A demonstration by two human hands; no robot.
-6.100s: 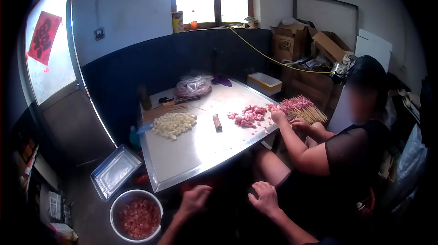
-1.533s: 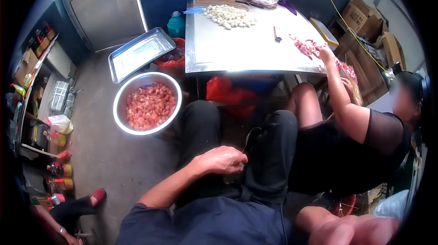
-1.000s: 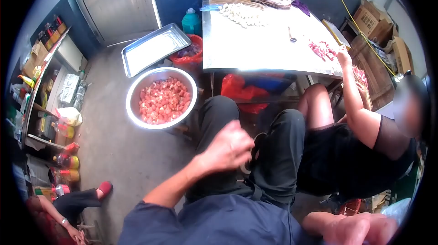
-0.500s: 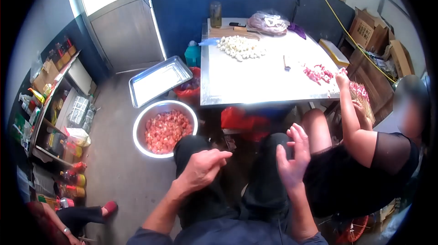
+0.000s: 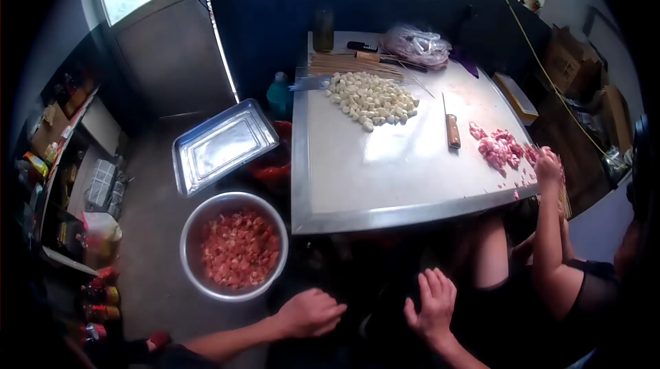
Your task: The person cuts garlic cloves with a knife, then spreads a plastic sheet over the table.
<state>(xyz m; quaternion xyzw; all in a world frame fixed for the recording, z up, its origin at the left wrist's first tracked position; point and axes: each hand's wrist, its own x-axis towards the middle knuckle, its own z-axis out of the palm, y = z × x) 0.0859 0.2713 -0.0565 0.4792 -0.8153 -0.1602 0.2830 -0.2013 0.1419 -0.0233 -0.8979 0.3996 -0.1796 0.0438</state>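
My left hand (image 5: 311, 312) is held over my lap, just right of the steel bowl (image 5: 190, 276); its fingers are curled closed and nothing shows in them. Red meat chunks (image 5: 240, 249) fill that bowl on the floor. My right hand (image 5: 433, 300) hangs in front of the table's near edge, fingers stretched out and holding nothing. Neither hand touches the table (image 5: 385, 183). On the table top lie a heap of peeled garlic cloves (image 5: 375, 97), a wooden-handled knife (image 5: 452, 130) and pink meat pieces (image 5: 500, 149).
At right a co-worker's hand (image 5: 548, 165) is at the meat by the table corner. A metal tray (image 5: 227, 146) leans behind the bowl. Wooden skewers (image 5: 354, 66), a plastic bag (image 5: 418, 46) and a jar (image 5: 323, 31) stand at the table's back. Shelves (image 5: 96, 118) line the left.
My view has tilted and come nearer the table, so the bowl and table sit lower in view. My left hand's fingers have curled in further; my right hand is lower, still open.
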